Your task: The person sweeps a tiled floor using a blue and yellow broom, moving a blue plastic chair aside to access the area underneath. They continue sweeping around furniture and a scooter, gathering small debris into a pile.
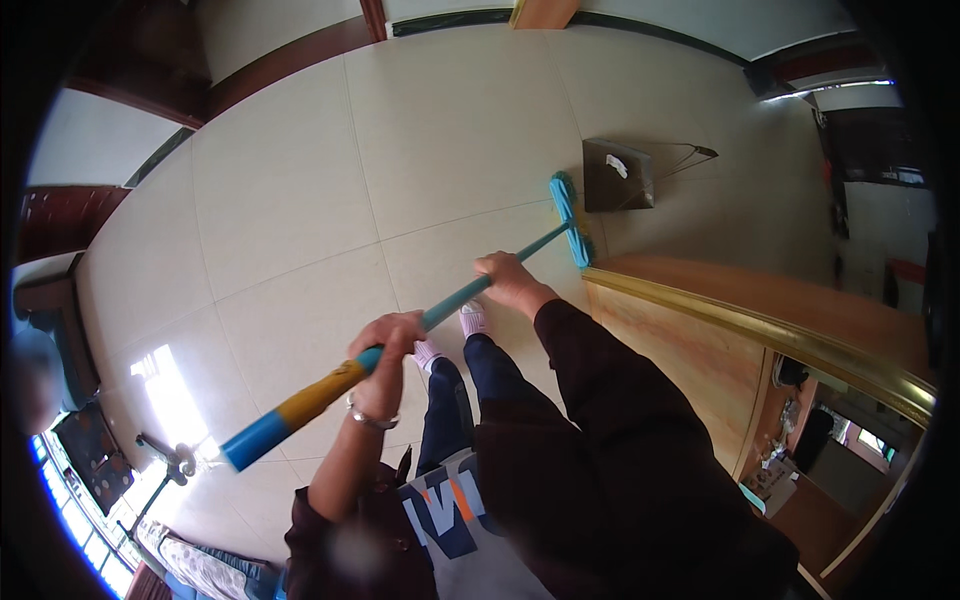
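Observation:
A broom (455, 301) with a teal, yellow and blue handle slants across in front of me. My left hand (385, 355) is wrapped round the upper handle, just past the yellow grip, with a silvery bracelet at that wrist. Farther down the stick, my right hand (510, 281) is closed round it too. The light blue broom head (566, 213) rests on the floor at the other end. Right beside it sits a dark dustpan (601, 192) with a thin long handle. Inside the pan lies a small white scrap (617, 166).
A wooden cabinet or counter (680, 345) with a gold-coloured edge stands on my right, close to the broom head. Pale floor tiles (280, 210) spread ahead and left. Dark red wooden trim (280, 65) runs along the far wall. A patterned cushioned seat (205, 570) is at lower left.

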### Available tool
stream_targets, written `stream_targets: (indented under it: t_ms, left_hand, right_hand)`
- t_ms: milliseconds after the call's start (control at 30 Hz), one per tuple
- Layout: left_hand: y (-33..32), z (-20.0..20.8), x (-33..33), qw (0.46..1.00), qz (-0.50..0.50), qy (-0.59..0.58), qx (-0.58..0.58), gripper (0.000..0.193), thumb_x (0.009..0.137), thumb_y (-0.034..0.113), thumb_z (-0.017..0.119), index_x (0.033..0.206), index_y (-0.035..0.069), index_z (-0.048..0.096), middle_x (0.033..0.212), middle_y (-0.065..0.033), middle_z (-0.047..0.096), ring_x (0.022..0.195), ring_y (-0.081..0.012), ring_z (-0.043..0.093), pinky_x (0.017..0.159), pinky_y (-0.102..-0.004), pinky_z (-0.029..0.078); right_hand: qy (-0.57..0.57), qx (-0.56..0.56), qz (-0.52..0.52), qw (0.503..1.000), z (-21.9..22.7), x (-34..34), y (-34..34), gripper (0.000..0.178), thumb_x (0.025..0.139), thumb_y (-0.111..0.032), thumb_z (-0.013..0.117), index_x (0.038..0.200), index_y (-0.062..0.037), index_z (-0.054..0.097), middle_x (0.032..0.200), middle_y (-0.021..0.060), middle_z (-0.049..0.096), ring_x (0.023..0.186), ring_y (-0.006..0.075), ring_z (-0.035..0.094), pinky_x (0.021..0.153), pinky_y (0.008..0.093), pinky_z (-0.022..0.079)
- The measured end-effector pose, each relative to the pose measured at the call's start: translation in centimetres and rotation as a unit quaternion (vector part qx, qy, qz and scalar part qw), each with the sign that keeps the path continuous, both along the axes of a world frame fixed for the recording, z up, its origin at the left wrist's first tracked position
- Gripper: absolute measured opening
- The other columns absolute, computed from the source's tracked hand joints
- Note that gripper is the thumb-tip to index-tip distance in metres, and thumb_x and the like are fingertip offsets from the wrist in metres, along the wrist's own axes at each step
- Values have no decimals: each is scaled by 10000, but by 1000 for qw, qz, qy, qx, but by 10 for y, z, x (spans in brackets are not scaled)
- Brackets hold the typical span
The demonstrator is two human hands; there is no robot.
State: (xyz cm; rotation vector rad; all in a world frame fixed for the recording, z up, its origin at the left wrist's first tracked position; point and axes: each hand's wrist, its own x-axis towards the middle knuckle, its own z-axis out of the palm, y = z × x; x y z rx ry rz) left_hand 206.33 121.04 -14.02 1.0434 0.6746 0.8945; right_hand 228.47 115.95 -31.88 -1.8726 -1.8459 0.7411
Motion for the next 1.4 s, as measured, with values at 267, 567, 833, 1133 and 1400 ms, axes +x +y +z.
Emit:
stream_targets:
  t_ms: [267, 567, 833, 1133, 1400]
  left_hand:
    - [36, 92, -76, 980, 172, 40, 97, 291, 893, 153, 447, 615, 95, 379, 542, -26, 398, 511, -145, 371, 601, -335, 405]
    - [5, 78, -101, 982, 157, 44, 90, 278, 867, 121, 482, 604, 35, 450, 564, -53, 462, 533, -184, 473, 587, -355, 440]
    - [3, 67, -161, 960, 274, 36, 44, 257, 890, 161, 467, 656, 81, 392, 560, -22, 406, 551, -159, 415, 629, -347, 398]
    - [4, 137, -211, 917, 321, 49, 232, 212, 860, 212, 538, 756, 84, 406, 599, -40, 439, 455, -108, 366, 474, -280, 345]
    - [-21, 70, -191, 982, 145, 106, 68, 130, 841, 102, 568, 741, 19, 556, 972, -154, 623, 816, -198, 582, 723, -318, 467]
  right_hand:
    - [170, 17, 94, 981, 34, -157, 81, 73, 643, -110, 566, 690, -79, 520, 693, 137, 585, 727, 364, 583, 630, 478, 454]
    - [131, 71, 132, 980, 56, -127, 57, 138, 669, -134, 614, 630, -91, 489, 602, 114, 517, 615, 342, 538, 552, 434, 416]
    - [181, -12, 206, 962, 11, -227, 65, 144, 595, -97, 583, 651, -68, 453, 651, 140, 523, 702, 378, 529, 602, 487, 385]
    - [288, 4, 270, 919, 99, -334, 105, 92, 645, -68, 576, 684, -76, 494, 698, 126, 573, 733, 364, 552, 634, 466, 431]
    - [99, 50, 207, 972, 73, -200, 71, 241, 587, -102, 672, 686, -99, 452, 700, 102, 490, 725, 337, 481, 638, 426, 363]
